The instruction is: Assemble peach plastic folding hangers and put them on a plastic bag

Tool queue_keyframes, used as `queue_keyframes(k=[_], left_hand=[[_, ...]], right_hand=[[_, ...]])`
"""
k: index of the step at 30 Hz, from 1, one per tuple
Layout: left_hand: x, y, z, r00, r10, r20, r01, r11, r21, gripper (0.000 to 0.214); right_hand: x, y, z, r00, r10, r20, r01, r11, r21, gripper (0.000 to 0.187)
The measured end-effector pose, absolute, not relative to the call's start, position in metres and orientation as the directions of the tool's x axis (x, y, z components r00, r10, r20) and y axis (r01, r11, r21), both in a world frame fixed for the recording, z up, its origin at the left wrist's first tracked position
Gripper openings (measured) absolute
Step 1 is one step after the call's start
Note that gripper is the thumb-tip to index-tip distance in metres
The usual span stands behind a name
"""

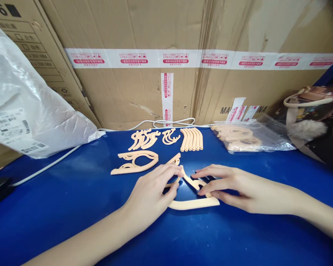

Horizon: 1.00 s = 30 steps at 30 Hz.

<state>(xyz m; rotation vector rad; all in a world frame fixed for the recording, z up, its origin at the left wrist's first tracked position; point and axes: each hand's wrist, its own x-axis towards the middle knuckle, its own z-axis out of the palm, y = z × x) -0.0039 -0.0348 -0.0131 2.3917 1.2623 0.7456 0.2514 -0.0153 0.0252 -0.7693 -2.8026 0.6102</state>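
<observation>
A beige plastic folding hanger [194,203] lies on the blue table between my hands, its curved arms and inner pieces partly covered by my fingers. My left hand [152,186] is closed on its left side, with thumb and fingertips around the ring part. At the hanger's right end, my right hand [233,188] has its thumb and middle finger on a small curved piece [190,179] and the arm beside it; its index finger is stretched out. A similar folded hanger [134,162] rests just beyond my left hand.
Loose beige parts lie sorted behind: curved pieces [144,139], hooks [170,136] and a row of straight arms [192,139]. A clear bag [238,136] holds more. Cardboard boxes [133,29] wall the back. A white plastic parcel [30,96] stands left, near a cable [47,168].
</observation>
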Motion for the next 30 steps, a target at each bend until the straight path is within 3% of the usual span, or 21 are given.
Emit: queue_keyframes(k=[4, 8, 12, 17, 22, 30], left_hand=[[-0.005, -0.036, -0.015, 0.513, 0.791, 0.334, 0.674, -0.612, 0.413, 0.023], [-0.003, -0.036, -0.013, 0.556, 0.750, 0.360, 0.680, -0.658, 0.322, 0.028], [-0.002, -0.036, -0.009, 0.584, 0.740, 0.334, 0.695, -0.668, 0.266, 0.029], [-0.006, -0.036, -0.011, 0.567, 0.759, 0.322, 0.670, -0.651, 0.355, 0.036], [-0.008, -0.034, -0.014, 0.591, 0.729, 0.346, 0.603, -0.684, 0.411, 0.051], [-0.006, -0.028, -0.015, 0.556, 0.767, 0.321, 0.637, -0.641, 0.428, 0.050]], right_hand=[[0.242, -0.023, 0.019, -0.855, 0.499, 0.139, 0.399, 0.805, -0.438, 0.011], [0.236, -0.034, 0.015, -0.851, 0.503, 0.151, 0.404, 0.811, -0.423, 0.015], [0.235, -0.036, 0.016, -0.873, 0.466, 0.146, 0.381, 0.837, -0.392, 0.034], [0.243, -0.022, 0.012, -0.871, 0.451, 0.194, 0.401, 0.882, -0.248, 0.030], [0.249, -0.010, 0.004, -0.786, 0.539, 0.303, 0.537, 0.838, -0.098, 0.023], [0.242, -0.017, 0.007, -0.741, 0.601, 0.300, 0.563, 0.799, -0.211, 0.013]])
